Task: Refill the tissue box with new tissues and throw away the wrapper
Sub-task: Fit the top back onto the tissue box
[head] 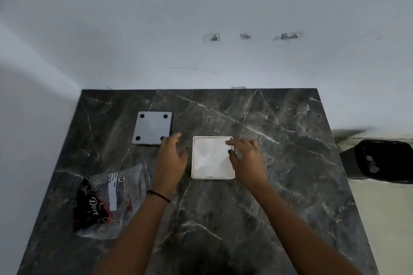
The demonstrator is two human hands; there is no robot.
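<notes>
Head view: a person's two bare hands hover over a dark marble tabletop [268,196] where a white tissue box [213,177] sits open-topped, fresh white tissues [210,156] already inside. The right hand [247,159] rests at the box's right rim, fingers [232,142] loosely spread and gripping nothing. The left hand [171,163], also empty with fingers released, hangs just left of the box. The grey lid [152,128], underside up, lies up and to the left, nearest the left hand, which looks best placed to fetch it. The empty wrapper [107,201] lies at the near left; the bin [384,159] stands off the tabletop's right edge.
</notes>
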